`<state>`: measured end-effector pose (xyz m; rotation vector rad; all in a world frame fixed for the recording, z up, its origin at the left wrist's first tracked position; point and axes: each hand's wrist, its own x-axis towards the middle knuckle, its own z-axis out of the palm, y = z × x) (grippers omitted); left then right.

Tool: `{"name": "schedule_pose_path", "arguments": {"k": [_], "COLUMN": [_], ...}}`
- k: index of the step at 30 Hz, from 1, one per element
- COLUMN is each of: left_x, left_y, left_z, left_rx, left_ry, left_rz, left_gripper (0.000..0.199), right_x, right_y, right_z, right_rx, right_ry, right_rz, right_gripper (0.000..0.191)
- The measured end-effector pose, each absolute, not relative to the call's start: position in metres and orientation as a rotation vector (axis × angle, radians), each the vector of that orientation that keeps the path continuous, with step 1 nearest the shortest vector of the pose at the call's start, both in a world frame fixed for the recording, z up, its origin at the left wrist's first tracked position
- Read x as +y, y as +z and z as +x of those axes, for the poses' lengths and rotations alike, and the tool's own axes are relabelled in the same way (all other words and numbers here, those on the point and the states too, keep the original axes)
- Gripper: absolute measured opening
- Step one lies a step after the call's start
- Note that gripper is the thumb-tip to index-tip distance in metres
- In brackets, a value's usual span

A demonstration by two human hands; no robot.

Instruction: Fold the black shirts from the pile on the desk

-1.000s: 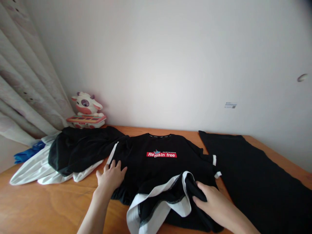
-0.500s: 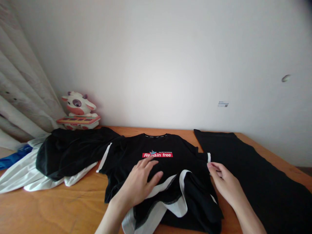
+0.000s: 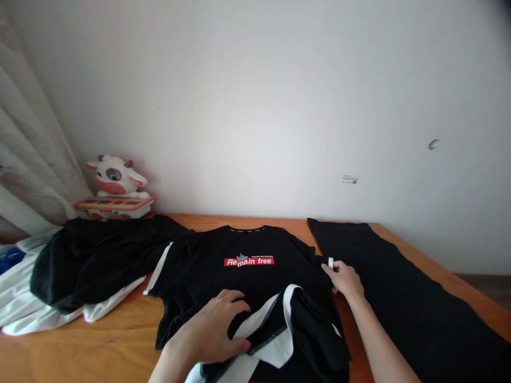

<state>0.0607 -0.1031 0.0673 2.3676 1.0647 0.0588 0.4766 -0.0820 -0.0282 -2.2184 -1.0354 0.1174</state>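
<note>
Black T-shirt [image 3: 289, 271] laid on wooden table [image 3: 115, 346], its white sleeve edge [image 3: 330, 263] pinched by right hand [image 3: 345, 280], left hand [image 3: 213, 325] placed spread at the white hem [image 3: 279, 351].

Right hand [image 3: 345, 280] moved off bunched cloth [image 3: 315, 332] to white cuff [image 3: 330, 263], left hand [image 3: 213, 325] now over white band [image 3: 279, 350]

Two hands [image 3: 211, 327], one T-shirt [image 3: 207, 279], one toy [image 3: 115, 178], perhaps three cloths [image 3: 391, 282] (two heaped).
</note>
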Motion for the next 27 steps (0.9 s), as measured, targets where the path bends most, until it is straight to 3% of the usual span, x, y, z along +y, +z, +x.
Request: {"name": "schedule_pose_path", "arguments": {"k": [4, 7, 13, 18, 23, 25, 27], "left_x": [-0.098, -0.096, -0.098, -0.096, -0.078, -0.063, -0.048], "left_y": [0.059, 0.062, 0.082, 0.085, 0.076, 0.069, 0.057], "left_z": [0.057, 0.055, 0.046, 0.029, 0.061, 0.098, 0.139], "left_rx": [1.277, 1.368, 1.367, 1.375, 1.480, 1.374, 1.264], "left_ry": [-0.071, -0.232, -0.366, -0.353, 0.035, 0.251, 0.382], "left_rz": [2.308, 2.199, 2.154, 2.122, 2.364, 2.505, 2.571], "left_gripper": [0.099, 0.110, 0.099, 0.095, 0.068, 0.053, 0.049], "right_x": [-0.077, -0.072, -0.084, -0.102, -0.099, -0.099, -0.102], "right_y": [-0.025, -0.018, -0.016, -0.020, -0.021, -0.023, -0.024], "right_z": [0.486, 0.495, 0.507, 0.500, 0.493, 0.494, 0.494], "right_rx": [-0.879, -0.793, -0.777, -0.831, -1.013, -1.080, -1.137], "right_ry": [0.197, 0.231, 0.305, 0.284, 0.252, 0.257, 0.251], "right_rz": [-2.124, -2.026, -1.889, -1.971, -2.039, -1.982, -1.909], "right_gripper": [0.035, 0.037, 0.032, 0.049, 0.071, 0.068, 0.053]}}
